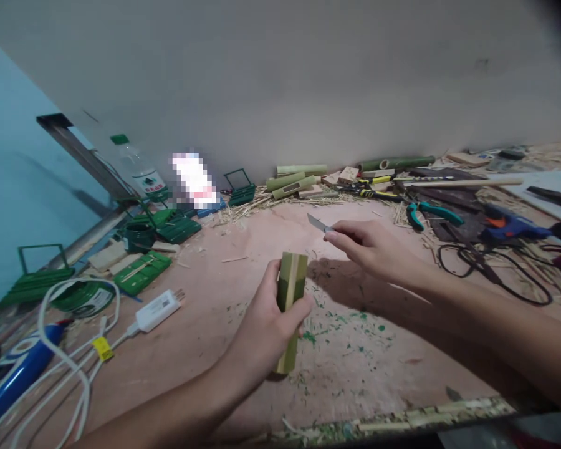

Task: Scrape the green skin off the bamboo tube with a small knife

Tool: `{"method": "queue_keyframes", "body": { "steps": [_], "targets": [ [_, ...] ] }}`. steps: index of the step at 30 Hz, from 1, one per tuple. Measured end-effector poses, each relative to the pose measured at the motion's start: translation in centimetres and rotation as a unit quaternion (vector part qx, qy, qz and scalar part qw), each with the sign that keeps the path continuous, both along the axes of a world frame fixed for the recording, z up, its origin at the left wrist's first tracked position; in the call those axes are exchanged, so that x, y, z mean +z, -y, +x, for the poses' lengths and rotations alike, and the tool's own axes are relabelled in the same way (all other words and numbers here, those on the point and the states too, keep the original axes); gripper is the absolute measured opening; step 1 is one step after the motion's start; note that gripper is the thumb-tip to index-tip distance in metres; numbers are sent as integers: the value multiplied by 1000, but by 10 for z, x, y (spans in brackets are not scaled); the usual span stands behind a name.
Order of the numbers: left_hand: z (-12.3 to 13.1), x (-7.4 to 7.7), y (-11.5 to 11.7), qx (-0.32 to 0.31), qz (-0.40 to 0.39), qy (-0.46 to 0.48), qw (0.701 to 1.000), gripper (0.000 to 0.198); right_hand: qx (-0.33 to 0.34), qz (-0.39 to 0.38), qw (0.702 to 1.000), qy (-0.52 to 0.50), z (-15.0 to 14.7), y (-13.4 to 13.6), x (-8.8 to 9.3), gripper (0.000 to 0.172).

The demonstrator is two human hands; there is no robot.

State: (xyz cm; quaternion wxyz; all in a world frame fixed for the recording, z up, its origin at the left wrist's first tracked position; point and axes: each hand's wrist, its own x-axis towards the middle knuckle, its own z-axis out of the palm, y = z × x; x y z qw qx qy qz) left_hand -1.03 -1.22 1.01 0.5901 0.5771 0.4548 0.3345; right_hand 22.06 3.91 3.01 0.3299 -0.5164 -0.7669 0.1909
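My left hand (273, 318) is wrapped round a green piece of bamboo (293, 274), which has a pale strip running down its length. The bamboo stands tilted over the front middle of the wooden table. To its upper right, my right hand (362, 243) pinches a craft knife (320, 225) whose blade points up and left. Blade and bamboo are apart. Most of the knife's handle is hidden by my fingers. Green shavings (359, 321) are scattered on the table (215, 368) right of the bamboo.
Left are a white charger (158, 310) with cable, a blue tube (19, 374), small green bamboo models (143, 272) and a water bottle (140, 168). Bamboo tubes (292, 184) lie at the back. Pliers (432, 214), a blue glue gun (514, 226) and sticks crowd the right.
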Motion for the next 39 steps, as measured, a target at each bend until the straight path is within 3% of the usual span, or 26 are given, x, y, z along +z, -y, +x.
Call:
{"method": "queue_keyframes", "body": {
  "steps": [11,16,18,20,23,25,34,39],
  "targets": [
    [4,0,-4,5,-57,101,993,30,45,-38,997,-49,-12,18,9,31],
    [4,-7,-9,9,-95,128,987,24,33,-50,994,-88,-15,21,12,43],
    [3,-6,-8,9,-92,129,987,23,7,-47,998,-44,-14,17,12,45],
    [2,-4,-7,15,-88,131,987,23,-44,-31,996,76,-10,12,11,40],
    [2,-2,-6,23,-81,134,987,24,-111,-18,950,292,-1,6,5,33],
    [2,-3,-6,22,-77,135,988,24,-121,-29,922,366,5,4,1,33],
    [2,-7,-5,-9,-61,85,994,26,-133,-46,903,407,11,-1,-5,38],
    [3,-3,1,-67,-58,22,996,36,-128,-57,907,397,11,-5,-4,39]
  ]
}}
